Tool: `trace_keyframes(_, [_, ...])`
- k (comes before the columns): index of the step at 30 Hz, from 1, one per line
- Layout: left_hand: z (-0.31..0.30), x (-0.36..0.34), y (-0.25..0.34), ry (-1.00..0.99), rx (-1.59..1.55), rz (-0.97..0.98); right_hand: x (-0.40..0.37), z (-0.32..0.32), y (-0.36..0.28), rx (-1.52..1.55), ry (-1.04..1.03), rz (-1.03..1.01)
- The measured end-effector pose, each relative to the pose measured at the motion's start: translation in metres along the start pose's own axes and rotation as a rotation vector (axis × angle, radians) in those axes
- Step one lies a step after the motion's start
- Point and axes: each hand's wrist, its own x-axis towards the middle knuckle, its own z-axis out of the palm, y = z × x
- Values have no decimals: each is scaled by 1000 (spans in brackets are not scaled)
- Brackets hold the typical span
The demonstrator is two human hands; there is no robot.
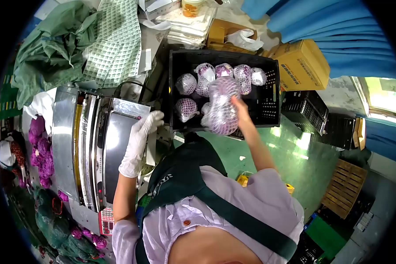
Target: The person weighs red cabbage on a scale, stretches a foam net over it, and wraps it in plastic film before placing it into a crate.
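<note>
My right hand (pixel 243 113) is bare and closed on a wrapped purple cabbage pack (pixel 223 103), bulky and covered in white foam net and shiny film. It is over the front part of a black plastic crate (pixel 270 119). Inside the crate, behind and left of my right hand, lie several purple cabbages in the same white netting, such as one cabbage (pixel 186 108) near the left front corner. My left hand (pixel 146 127) wears a white glove. Its fingers are stretched out beside the metal wrapping machine (pixel 119 145), and nothing shows in them.
Loose purple cabbages (pixel 42 154) lie at far left, near another person (pixel 9 154). A cardboard box (pixel 303 66) stands right of the crate, with other black crates (pixel 306 110) beyond it. Green cloth (pixel 53 53) lies at the upper left. A wooden pallet (pixel 344 187) is on the right.
</note>
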Motion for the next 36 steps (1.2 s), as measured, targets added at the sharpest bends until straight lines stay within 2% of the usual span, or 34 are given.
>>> trace_keyframes(3, [-3, -10, -13, 23, 27, -76, 29, -50, -22, -294, 216, -132])
trace_keyframes(5, [-9, -13, -24, 32, 32, -99, 56, -88, -23, -504, 260, -249])
trace_keyframes(7, [-13, -17, -32, 102, 4, -173, 72, -107, -19, -560, 290, -246])
trace_keyframes(9, [-16, -16, -40, 135, -33, -194, 105, -146, 9, -868, 273, -326])
trace_keyframes(10, [-17, -15, -43, 142, -56, -196, 121, -164, 32, -909, 263, -329])
trace_keyframes(11, [-18, -14, -47, 149, -79, -198, 113, -149, 36, -1009, 224, -263])
trace_keyframes(13, [-19, -10, -53, 151, -84, -201, 107, -123, 42, -1205, 291, -84])
trace_keyframes(15, [-16, -12, -51, 146, -64, -204, 110, -136, 66, -1226, 234, -94])
trace_keyframes(17, [-14, -8, -51, 128, -72, -194, 104, -141, 73, -1233, 268, -165])
trace_keyframes(25, [1, -8, -54, 66, -67, -166, 99, -115, 60, -1339, 373, 5])
trace_keyframes(27, [2, -7, -59, 30, -100, -94, 99, -115, 59, -1347, 367, -8])
trace_keyframes(29, [0, -9, -58, 28, -72, -118, 104, -118, 62, -1351, 352, -13])
trace_keyframes(31, [-1, -14, -57, 23, -34, -111, 107, -127, 66, -1369, 342, -39])
trace_keyframes(32, [-2, -16, -57, 38, -14, -106, 105, -130, 62, -1384, 283, -113])
trace_keyframes(33, [-2, -19, -55, 48, -15, -108, 104, -131, 57, -1498, 273, -207])
trace_keyframes(36, [-2, -28, -47, 84, 26, -50, 101, -139, 35, -1585, 277, -356])
